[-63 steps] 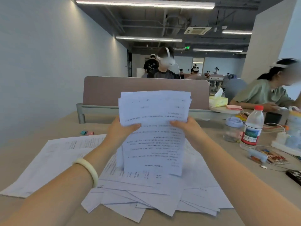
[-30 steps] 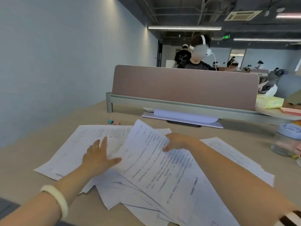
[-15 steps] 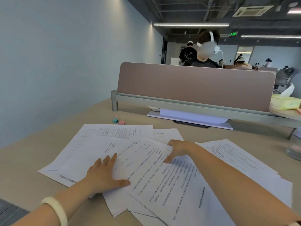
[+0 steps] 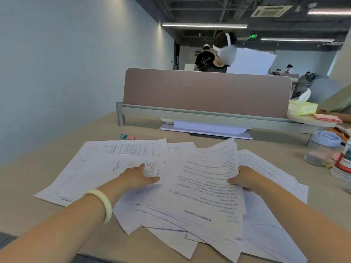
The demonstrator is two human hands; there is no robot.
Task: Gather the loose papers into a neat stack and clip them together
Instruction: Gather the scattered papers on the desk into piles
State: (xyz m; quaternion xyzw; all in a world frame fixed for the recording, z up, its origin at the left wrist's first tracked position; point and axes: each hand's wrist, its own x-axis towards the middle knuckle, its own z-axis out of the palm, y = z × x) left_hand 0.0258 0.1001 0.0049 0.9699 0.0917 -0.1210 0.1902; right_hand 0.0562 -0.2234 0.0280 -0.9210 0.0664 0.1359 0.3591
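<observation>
Open-plan office, pale blue wall on the left, strip lights overhead. Beige desk (image 4: 57, 221) in front, ending at a mauve divider panel (image 4: 205, 92) on a grey rail.

Loose papers (image 4: 121, 160) lie fanned across the desk, overlapping at odd angles, printed text on most. Sheets on the left lie flat; those toward the near edge splay out in several directions, some corners past the rest.

Left hand (image 4: 138, 177): flat, palm down, fingers spread and extended, pressing on the flat sheets left of centre. Not gripping anything. Pale bangle (image 4: 103, 204) on that wrist.

Right hand (image 4: 245, 179): closed on the right edge of a sheaf of papers (image 4: 205, 186), thumb on top, fingers beneath. The far end of this sheaf is lifted off the desk and curls upward; the near end rests on the spread pile.

Two small binder clips (image 4: 126, 137), one teal and one pink, sit side by side on the bare desk beyond the papers, well apart from both hands.

Right side of desk: clear jar with a light blue lid (image 4: 321, 149), and a bottle with a red band cut off by the frame edge. Yellow tissue pack (image 4: 302, 109) on the next desk. White ream or pad (image 4: 207, 128) lies under the divider rail.

Person wearing a white headset (image 4: 225, 48) sits behind the divider.
</observation>
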